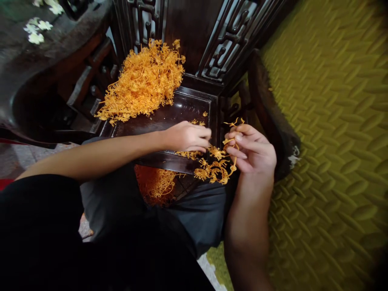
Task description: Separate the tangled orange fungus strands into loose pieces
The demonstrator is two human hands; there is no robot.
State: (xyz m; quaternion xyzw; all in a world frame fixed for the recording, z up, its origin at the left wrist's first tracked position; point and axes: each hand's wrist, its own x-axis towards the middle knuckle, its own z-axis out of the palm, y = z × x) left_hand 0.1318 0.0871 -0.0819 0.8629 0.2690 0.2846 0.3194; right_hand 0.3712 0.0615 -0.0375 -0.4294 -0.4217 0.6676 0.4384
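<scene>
A big heap of orange stringy strands lies on the seat of a dark carved wooden chair. My right hand is closed around a small bunch of the orange strands, which hangs from its fingers over the seat's front edge. My left hand reaches across with fingers pinched together at that same bunch, touching its strands. A few loose strands lie on the seat just behind my left hand. More orange strands sit lower down, below the seat edge by my lap.
A mustard-yellow quilted cushion fills the right side. A dark wooden table with white flowers stands at upper left. The chair's carved backrest rises behind the heap. My dark clothing covers the bottom left.
</scene>
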